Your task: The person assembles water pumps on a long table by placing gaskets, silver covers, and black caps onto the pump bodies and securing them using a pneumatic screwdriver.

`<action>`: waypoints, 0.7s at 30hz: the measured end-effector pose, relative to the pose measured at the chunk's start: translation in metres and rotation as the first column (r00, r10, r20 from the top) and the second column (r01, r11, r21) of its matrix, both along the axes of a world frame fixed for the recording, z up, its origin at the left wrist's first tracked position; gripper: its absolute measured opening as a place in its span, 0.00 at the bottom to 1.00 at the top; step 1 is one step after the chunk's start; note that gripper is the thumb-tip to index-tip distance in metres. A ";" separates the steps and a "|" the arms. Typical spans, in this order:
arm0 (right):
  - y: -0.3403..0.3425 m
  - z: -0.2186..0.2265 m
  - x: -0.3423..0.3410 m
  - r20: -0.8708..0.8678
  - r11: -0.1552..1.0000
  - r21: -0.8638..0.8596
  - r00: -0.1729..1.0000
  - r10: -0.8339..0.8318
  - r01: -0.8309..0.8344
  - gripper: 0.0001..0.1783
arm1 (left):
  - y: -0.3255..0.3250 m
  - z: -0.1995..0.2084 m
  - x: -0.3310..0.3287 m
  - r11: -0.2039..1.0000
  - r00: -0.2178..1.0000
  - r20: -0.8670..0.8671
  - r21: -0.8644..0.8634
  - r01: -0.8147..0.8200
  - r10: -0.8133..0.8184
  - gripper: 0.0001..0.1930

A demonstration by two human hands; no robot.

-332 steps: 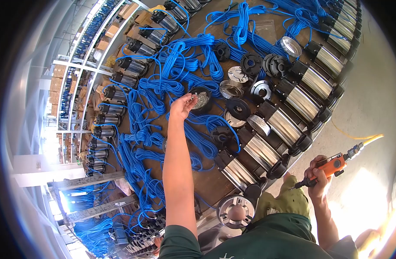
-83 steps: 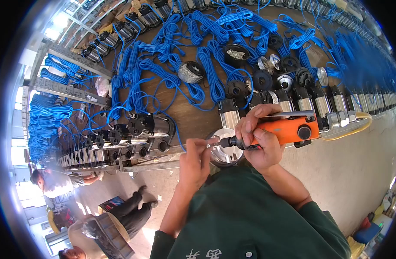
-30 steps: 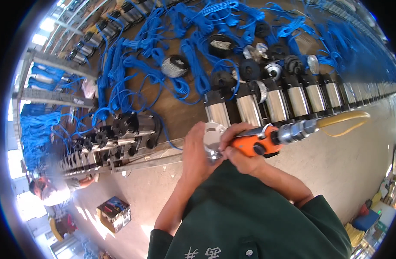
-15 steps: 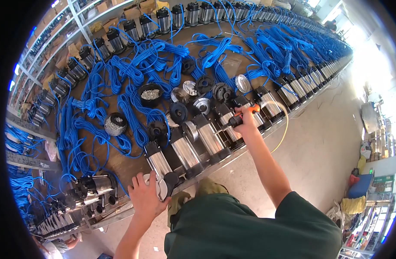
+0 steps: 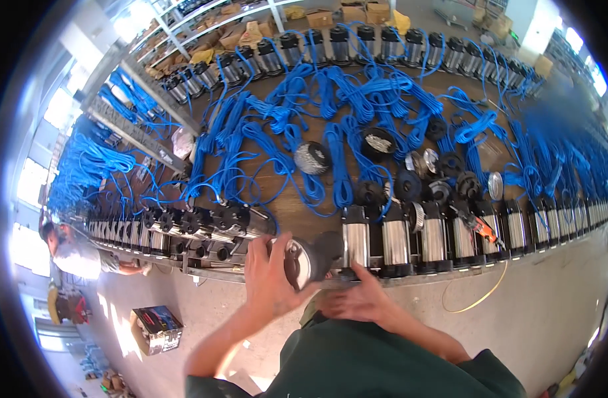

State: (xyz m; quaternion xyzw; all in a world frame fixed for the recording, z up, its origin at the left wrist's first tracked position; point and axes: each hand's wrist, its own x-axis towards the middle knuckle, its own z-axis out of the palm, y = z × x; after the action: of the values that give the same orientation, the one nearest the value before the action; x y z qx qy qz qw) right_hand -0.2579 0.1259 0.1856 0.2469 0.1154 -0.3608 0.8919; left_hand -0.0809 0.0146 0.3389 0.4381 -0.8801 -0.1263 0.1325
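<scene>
Head view: the left hand (image 5: 271, 278) has its fingers curved over the rim of a round silver housing (image 5: 297, 264), gripping it at the near edge of the counter (image 5: 301, 215), its open face tilted toward the left hand. A black fitting (image 5: 328, 249) adjoins the housing on its right. Just below the fitting, the right hand (image 5: 354, 298) is slightly blurred, with fingers extended and the thumb apart; whether it touches anything is impossible to tell. Right of the hands, silver motors (image 5: 395, 242) stand side by side along the counter's edge. An orange power tool (image 5: 482, 229) rests across some of them, well apart from both hands, and a yellow hose (image 5: 483, 298) loops below the edge. Behind these motors lie black discs (image 5: 407, 186), and near them are two black bowls (image 5: 378, 141) of small metal pieces. Bundles of blue cable (image 5: 337, 162) spread over the middle, and another row of motors (image 5: 340, 45) lines the far side. A printed carton (image 5: 157, 330) sits on the floor at left, near a co-worker (image 5: 82, 255).
</scene>
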 end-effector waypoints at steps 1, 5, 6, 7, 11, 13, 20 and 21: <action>-0.020 0.010 0.015 -0.083 0.998 0.049 0.995 0.048 -0.044 0.47 | 0.008 0.008 0.010 0.999 0.995 -0.098 -0.046 -0.022 0.018 0.49; -0.105 0.019 0.050 -0.507 0.943 -0.110 0.799 -0.324 0.313 0.36 | 0.049 -0.046 0.069 0.990 0.857 -0.510 -0.065 -0.125 0.075 0.54; -0.116 0.026 0.050 -0.624 0.940 -0.188 0.704 -0.339 0.285 0.31 | 0.060 -0.071 0.081 0.984 0.844 -0.512 0.022 -0.175 0.161 0.59; -0.126 0.020 0.053 -0.635 0.890 -0.302 0.624 -0.456 0.342 0.28 | 0.067 -0.073 0.081 0.946 0.810 -0.490 0.127 -0.299 0.322 0.55; -0.156 0.001 0.085 -0.766 0.765 -0.643 0.044 -0.642 -0.026 0.43 | 0.033 -0.145 0.108 -0.019 0.212 -0.193 0.693 0.721 0.958 0.39; -0.179 -0.015 0.093 -0.551 0.586 -0.666 -0.226 -0.804 -0.461 0.48 | 0.002 -0.219 0.094 -0.151 0.344 -0.100 0.761 0.631 0.934 0.31; -0.201 -0.071 0.097 -0.539 0.492 -0.709 -0.061 -0.840 -0.506 0.60 | -0.048 -0.332 0.058 0.441 0.412 -0.325 0.870 -0.223 0.851 0.18; -0.201 -0.079 0.088 -0.536 0.495 -0.651 -0.113 -0.837 -0.576 0.63 | -0.049 -0.341 0.053 0.511 0.404 -0.387 0.818 -0.265 0.829 0.17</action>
State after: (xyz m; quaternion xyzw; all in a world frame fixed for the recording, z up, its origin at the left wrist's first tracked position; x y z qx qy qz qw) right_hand -0.1699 -0.0749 0.1063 -0.5646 0.4972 -0.5289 0.3928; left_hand -0.0283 -0.0346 -0.0022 0.6429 -0.4186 -0.5309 0.3600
